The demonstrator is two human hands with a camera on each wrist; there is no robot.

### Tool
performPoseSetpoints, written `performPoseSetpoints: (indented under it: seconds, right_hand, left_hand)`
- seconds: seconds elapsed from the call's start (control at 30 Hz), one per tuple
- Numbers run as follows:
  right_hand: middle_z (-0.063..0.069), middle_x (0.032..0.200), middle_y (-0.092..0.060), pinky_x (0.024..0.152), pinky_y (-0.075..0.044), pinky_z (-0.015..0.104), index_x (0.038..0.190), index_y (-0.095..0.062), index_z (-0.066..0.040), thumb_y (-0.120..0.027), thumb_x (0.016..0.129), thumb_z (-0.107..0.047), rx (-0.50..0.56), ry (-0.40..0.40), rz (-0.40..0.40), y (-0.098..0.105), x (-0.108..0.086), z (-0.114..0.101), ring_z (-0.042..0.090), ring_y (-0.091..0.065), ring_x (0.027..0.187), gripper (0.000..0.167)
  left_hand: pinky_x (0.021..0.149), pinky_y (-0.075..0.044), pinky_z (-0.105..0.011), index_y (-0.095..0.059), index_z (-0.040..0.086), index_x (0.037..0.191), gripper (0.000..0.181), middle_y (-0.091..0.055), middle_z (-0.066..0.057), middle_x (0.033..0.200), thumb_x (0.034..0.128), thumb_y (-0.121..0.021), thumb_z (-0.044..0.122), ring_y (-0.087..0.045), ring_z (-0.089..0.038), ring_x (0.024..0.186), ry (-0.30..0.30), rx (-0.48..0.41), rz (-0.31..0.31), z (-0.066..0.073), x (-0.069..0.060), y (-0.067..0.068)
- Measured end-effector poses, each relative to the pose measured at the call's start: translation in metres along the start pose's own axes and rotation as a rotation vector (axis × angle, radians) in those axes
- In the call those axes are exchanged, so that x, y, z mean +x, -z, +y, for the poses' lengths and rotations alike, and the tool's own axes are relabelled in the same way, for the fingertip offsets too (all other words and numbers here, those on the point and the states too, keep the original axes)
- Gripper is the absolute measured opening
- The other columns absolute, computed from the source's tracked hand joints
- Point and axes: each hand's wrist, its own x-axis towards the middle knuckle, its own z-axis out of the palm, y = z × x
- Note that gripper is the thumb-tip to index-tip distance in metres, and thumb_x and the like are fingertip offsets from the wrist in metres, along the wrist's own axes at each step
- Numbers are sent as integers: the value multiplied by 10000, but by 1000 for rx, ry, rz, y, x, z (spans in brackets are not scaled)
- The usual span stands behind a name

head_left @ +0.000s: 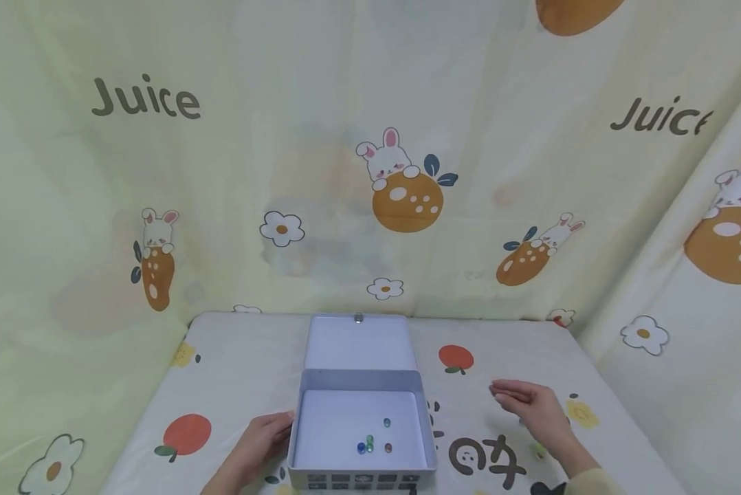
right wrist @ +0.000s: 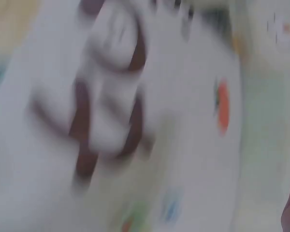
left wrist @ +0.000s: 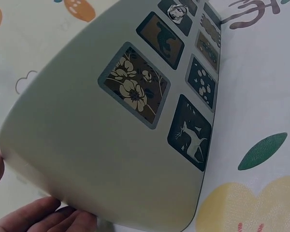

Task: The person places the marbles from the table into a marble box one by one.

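Observation:
A light-coloured tin box [head_left: 363, 474] stands on the cloth with its lid [head_left: 359, 344] swung back. Inside are several glass marbles: a blue one [head_left: 361, 447], green ones beside it, a reddish one [head_left: 388, 447] and a teal one [head_left: 387, 423]. My left hand [head_left: 256, 447] rests against the box's left side; in the left wrist view its fingers [left wrist: 38, 217] touch the wall close to a corner. To the right of the box, my right hand [head_left: 534, 409] is raised over the cloth, its fingers fairly straight and close together. Nothing visible is held in it.
On the cloth [head_left: 247, 371] near my right wrist lies a small green marble [head_left: 539, 451]. Blurred green-red and blue spots [right wrist: 171, 205] show in the right wrist view. A printed curtain [head_left: 321, 172] hangs behind the table and along both sides.

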Motion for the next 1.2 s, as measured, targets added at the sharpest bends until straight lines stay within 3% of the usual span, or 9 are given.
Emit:
performPoseSetpoints:
  seconds: [0.17,0.33,0.53,0.63,0.83,1.0,1.2]
  right_hand:
    - [152,1242,-739,839,-640,232,1362,-598,66,-660,997,-122,-88,-101,66,52,-12,41,-144,-666,879,415]
    - [181,1225,-740,833,-650,282,1332,-616,69,-692,973,-127,-149,-107,81,69,-8,64,-71,-705,891,415]
    - [176,1130,-769,786,-656,348,1225,-692,30,-723,931,-84,-283,-84,128,58,11,90,268,-759,1001,318]
    - [168,1079,-780,812,-648,412,1181,-713,29,-715,919,-43,-324,-88,129,50,18,96,336,-746,1022,272]
    - [141,1047,-789,896,-580,555,1154,-730,-1,-715,904,-49,-387,-114,87,39,20,101,355,-731,1033,255]
    - [123,1034,-786,825,-613,489,1144,-736,-18,-711,903,-42,-456,-137,52,30,22,110,293,-736,972,243]
    - [130,1034,-787,848,-601,510,1138,-739,-12,-701,908,-24,-485,-129,76,24,22,111,319,-732,996,233]
  left_hand:
    - [1095,-517,-547,-550,-165,1344,546,-557,-325,1420,1068,-521,306,-538,-459,1353,-2,18,14,2,-2,-1]
    - [1095,-515,-558,-541,-166,1351,559,-553,-326,1422,1071,-515,316,-541,-461,1350,14,20,22,3,-3,2]
    - [1100,-511,-555,-535,-158,1360,593,-556,-317,1419,1065,-527,356,-540,-456,1353,17,0,-5,1,-2,4]
    - [1114,-492,-564,-523,-166,1365,603,-541,-324,1431,1066,-523,358,-519,-465,1367,4,-6,-28,2,-2,3]
    - [1122,-479,-569,-516,-170,1371,624,-526,-330,1446,1068,-513,376,-501,-474,1379,3,-5,-58,0,-2,1]
    - [1121,-483,-568,-520,-160,1376,627,-522,-322,1453,1068,-511,387,-502,-468,1380,2,10,-54,-2,0,2]
    - [1121,-482,-574,-531,-157,1369,642,-524,-321,1451,1059,-528,405,-505,-467,1378,5,16,-39,-1,0,3]
